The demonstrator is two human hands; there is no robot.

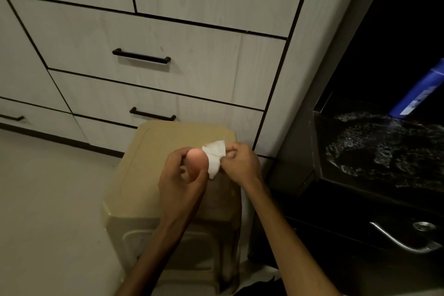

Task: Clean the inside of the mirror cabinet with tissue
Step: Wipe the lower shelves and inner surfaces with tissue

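Note:
My left hand grips a small round pink object, fingers curled around it. Just to its right, my right hand pinches a folded white tissue against the pink object's side. Both hands hover over a beige plastic stool. No mirror cabinet shows in this view.
Pale wood-grain drawers with black bar handles fill the wall behind the stool. A dark cabinet with a metal handle stands at the right, its glossy black top bearing a blue bottle. Pale floor lies at left.

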